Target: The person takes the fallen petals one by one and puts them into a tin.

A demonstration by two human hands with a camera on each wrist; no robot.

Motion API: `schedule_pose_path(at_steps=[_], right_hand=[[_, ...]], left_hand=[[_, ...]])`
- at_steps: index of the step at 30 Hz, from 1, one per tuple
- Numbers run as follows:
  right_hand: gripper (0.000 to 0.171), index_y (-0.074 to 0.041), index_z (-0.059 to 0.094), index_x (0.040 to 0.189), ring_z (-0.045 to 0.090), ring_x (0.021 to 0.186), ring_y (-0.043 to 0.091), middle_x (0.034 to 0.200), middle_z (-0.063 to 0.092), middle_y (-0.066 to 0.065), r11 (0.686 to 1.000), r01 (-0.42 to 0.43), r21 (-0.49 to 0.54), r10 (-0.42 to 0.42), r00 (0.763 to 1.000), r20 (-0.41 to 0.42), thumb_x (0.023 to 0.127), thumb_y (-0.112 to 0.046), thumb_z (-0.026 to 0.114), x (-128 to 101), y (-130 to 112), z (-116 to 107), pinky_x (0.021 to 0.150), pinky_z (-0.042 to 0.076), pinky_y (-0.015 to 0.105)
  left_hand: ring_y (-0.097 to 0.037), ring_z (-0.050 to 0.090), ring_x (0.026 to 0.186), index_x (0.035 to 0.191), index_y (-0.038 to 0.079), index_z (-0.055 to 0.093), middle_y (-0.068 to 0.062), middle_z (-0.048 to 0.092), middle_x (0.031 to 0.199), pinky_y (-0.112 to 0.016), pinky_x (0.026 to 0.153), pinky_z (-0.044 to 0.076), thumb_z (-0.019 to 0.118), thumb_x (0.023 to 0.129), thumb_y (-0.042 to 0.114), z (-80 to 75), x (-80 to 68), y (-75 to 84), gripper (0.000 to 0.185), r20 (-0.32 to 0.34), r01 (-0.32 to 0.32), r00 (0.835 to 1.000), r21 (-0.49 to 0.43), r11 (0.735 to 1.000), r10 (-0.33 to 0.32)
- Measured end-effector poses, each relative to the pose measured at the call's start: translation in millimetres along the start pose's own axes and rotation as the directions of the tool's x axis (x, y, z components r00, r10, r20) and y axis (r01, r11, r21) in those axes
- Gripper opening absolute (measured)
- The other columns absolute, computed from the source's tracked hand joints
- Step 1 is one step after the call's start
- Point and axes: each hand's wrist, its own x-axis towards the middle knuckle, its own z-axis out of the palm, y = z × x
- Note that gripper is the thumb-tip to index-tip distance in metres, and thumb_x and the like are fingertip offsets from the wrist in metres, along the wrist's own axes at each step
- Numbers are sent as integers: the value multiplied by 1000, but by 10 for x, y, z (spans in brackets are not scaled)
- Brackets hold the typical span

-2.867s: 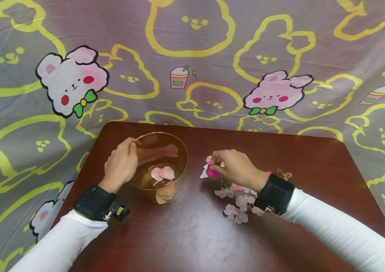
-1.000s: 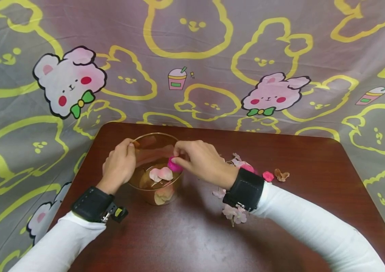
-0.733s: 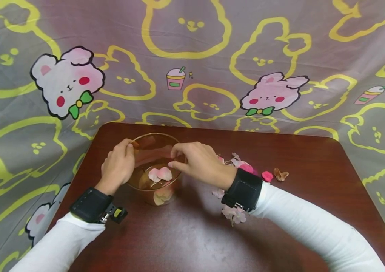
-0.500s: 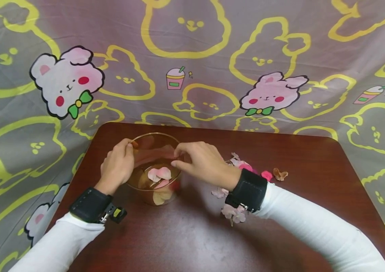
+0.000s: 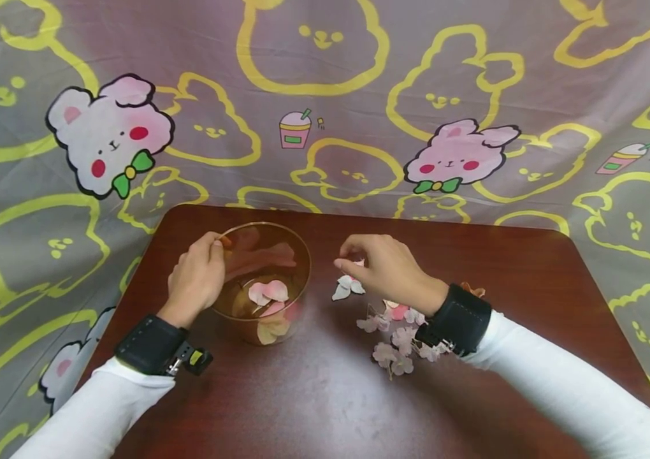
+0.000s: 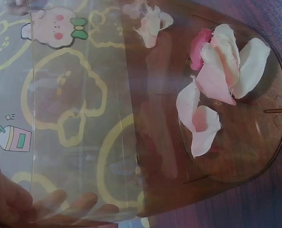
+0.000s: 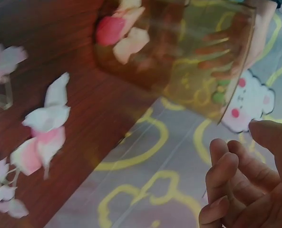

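Right hand (image 5: 385, 268), fingers loosely curled and holding nothing, hovers directly over loose white-pink fabric petals (image 5: 348, 287) on the brown table (image 5: 325, 395). Left hand (image 5: 199, 277) grips the clear amber plastic cup (image 5: 296, 255) rim, well left of the petals.

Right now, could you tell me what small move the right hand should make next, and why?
Probably lower the right hand onto the white and pink fabric petals just beneath its fingertips and pinch one. That hand holds nothing, while the left hand grips the rim of the clear amber plastic cup, which already contains pale pink petals, on the dark wooden table.
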Motion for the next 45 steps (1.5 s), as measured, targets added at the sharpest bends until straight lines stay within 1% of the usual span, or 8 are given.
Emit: schedule_pose_path(at_steps=[5, 13, 19, 24, 31, 37, 40, 45], right_hand=[[21, -12, 73, 105, 55, 59, 10, 86, 73, -1, 998, -53, -18, 53, 998, 13, 93, -30, 73, -81, 196, -81, 55, 44, 29], [22, -13, 74, 105, 56, 65, 13, 87, 73, -1, 994, -102, -37, 103, 994, 27, 94, -32, 72, -193, 446, -204, 57, 45, 30], [23, -11, 74, 106, 58, 66, 14, 93, 75, 3, 986, -155, -56, 157, 987, 30, 94, -30, 72, -259, 634, -252, 58, 45, 30], [23, -9, 74, 107, 62, 73, 17, 97, 76, 6, 981, -190, -36, 191, 981, 28, 95, -29, 71, -273, 777, -271, 58, 46, 31], [28, -9, 73, 109, 66, 81, 21, 100, 76, 7, 963, -269, -31, 271, 961, 58, 97, -34, 67, -375, 1006, -325, 63, 50, 30], [30, -6, 73, 109, 67, 82, 22, 103, 76, 12, 944, -319, -82, 324, 943, 69, 97, -33, 67, -491, 1253, -364, 60, 50, 30], [32, -5, 72, 108, 65, 72, 22, 96, 74, 12, 929, -357, -102, 365, 927, 81, 97, -34, 66, -544, 1379, -372, 54, 46, 30], [35, -4, 70, 111, 60, 48, 25, 66, 61, 6, 900, -427, -92, 436, 888, 144, 98, -36, 64, -617, 1590, -388, 45, 39, 31]], left_hand=[[-52, 61, 114, 131, 12, 57, -21, 65, 129, -63, 81, 45, 22, 110, 32, -1, 2, -6, 45, -4, 0, 1000, 6, 1000, 0], [-52, 61, 113, 131, 12, 57, -21, 65, 128, -63, 80, 45, 22, 110, 32, 5, 6, -14, 45, -9, -3, 1000, 9, 1000, 3], [-52, 61, 113, 130, 12, 57, -21, 66, 127, -62, 79, 45, 21, 110, 33, 1, 11, -18, 46, -6, 0, 1000, 8, 1000, 0], [-51, 62, 112, 130, 12, 57, -21, 65, 128, -61, 78, 44, 21, 110, 34, -13, 17, -14, 47, -6, 2, 1000, 7, 1000, -2], [-51, 61, 114, 132, 12, 56, -21, 65, 128, -62, 80, 44, 21, 110, 34, 0, 20, -11, 47, 4, 2, 1000, 3, 1000, -2], [-51, 60, 115, 133, 12, 56, -21, 65, 129, -63, 81, 44, 21, 110, 33, 6, 17, -4, 47, 2, 6, 1000, 5, 1000, -6], [-51, 60, 115, 133, 11, 55, -21, 65, 129, -63, 82, 44, 21, 110, 33, 7, 16, -2, 46, 1, 7, 1000, 7, 1000, -7], [-51, 60, 116, 133, 11, 56, -22, 64, 130, -63, 82, 44, 21, 110, 33, 11, 13, -8, 46, 0, 8, 1000, 10, 1000, -8]])
